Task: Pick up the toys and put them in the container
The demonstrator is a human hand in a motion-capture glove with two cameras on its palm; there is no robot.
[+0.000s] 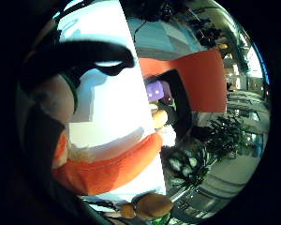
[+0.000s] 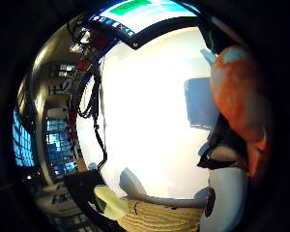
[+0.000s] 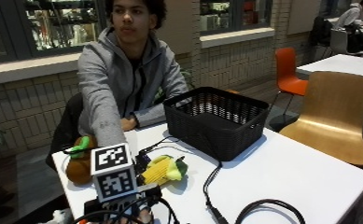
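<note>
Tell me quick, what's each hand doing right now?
Right hand: grips the orange and white plush toy.
Left hand: bare, rests on the table, holding nothing.

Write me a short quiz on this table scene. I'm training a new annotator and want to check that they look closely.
1. True or false: the black basket stands on the white table.
2. Multiple choice: of the corn toy and the orange toy, which lies closer to the basket? A) the corn toy B) the orange toy C) both lie inside it
3. Fill in: the leaves at the corn toy's end are coloured ____.

Key: 1 true; 2 A; 3 green.
</note>
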